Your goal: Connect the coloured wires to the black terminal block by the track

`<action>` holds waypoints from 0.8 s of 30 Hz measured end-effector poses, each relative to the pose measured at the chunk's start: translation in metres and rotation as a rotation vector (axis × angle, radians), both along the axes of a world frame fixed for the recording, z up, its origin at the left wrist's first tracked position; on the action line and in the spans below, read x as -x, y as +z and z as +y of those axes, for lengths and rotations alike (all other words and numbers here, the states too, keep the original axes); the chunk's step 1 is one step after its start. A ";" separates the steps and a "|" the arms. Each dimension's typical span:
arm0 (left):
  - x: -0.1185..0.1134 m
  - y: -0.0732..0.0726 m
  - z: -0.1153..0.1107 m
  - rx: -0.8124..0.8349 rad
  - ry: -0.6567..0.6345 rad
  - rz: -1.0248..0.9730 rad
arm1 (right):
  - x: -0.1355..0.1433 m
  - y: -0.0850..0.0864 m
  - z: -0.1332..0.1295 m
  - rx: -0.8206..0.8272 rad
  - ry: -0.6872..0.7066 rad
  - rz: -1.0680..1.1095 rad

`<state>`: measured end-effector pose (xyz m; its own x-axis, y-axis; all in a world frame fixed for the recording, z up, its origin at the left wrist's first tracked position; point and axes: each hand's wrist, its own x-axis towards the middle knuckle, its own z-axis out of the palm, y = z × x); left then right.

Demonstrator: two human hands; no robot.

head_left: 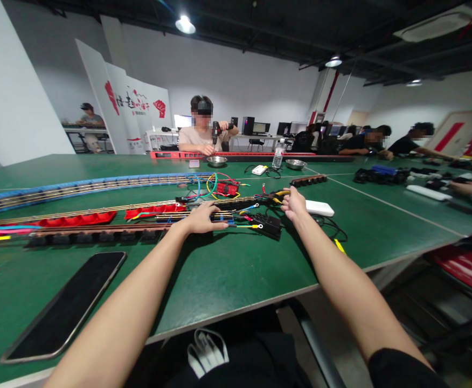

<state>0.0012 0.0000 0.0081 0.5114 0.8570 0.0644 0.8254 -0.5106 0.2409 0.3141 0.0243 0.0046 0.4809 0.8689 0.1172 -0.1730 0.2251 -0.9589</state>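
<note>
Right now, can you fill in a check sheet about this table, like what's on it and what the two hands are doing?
Surface: green table, white lines.
Job's things: long terminal strips, red, blue, black; black block.
Clutter: phone, white box, water bottle, metal bowls.
Hands: left hand flat on strip; right hand closed by yellow-handled tool.
Cables: coloured wires looped, loose.
Surroundings: person with drill opposite; others seated right.

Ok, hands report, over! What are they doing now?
Left hand flat on the terminal strips. Right hand closed on yellow-handled pliers. Black connector block and loose wires between them.
</note>
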 end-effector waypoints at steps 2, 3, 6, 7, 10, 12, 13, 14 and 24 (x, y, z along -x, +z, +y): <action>0.000 0.001 -0.001 -0.005 -0.005 -0.004 | -0.002 0.000 0.001 0.019 -0.005 0.007; 0.000 0.001 -0.001 -0.009 -0.007 -0.005 | -0.003 0.000 0.002 0.025 -0.006 0.002; 0.000 0.001 -0.002 -0.017 -0.010 -0.006 | -0.001 -0.001 0.000 0.014 -0.013 -0.051; 0.000 0.001 -0.002 -0.016 -0.011 -0.005 | 0.001 -0.001 0.000 0.004 -0.018 -0.081; 0.000 0.001 -0.001 -0.009 -0.002 0.002 | 0.008 -0.001 -0.003 -0.034 -0.038 -0.211; 0.000 0.001 -0.001 -0.008 0.005 0.006 | 0.011 0.000 -0.004 -0.062 -0.066 -0.319; 0.000 0.001 -0.001 -0.008 0.006 0.005 | 0.012 0.001 -0.005 -0.078 -0.089 -0.375; 0.000 0.001 -0.001 -0.009 0.003 0.003 | 0.011 0.002 -0.006 -0.096 -0.117 -0.431; 0.000 0.001 -0.002 -0.016 -0.002 -0.003 | 0.004 0.000 -0.003 -0.159 -0.258 -0.815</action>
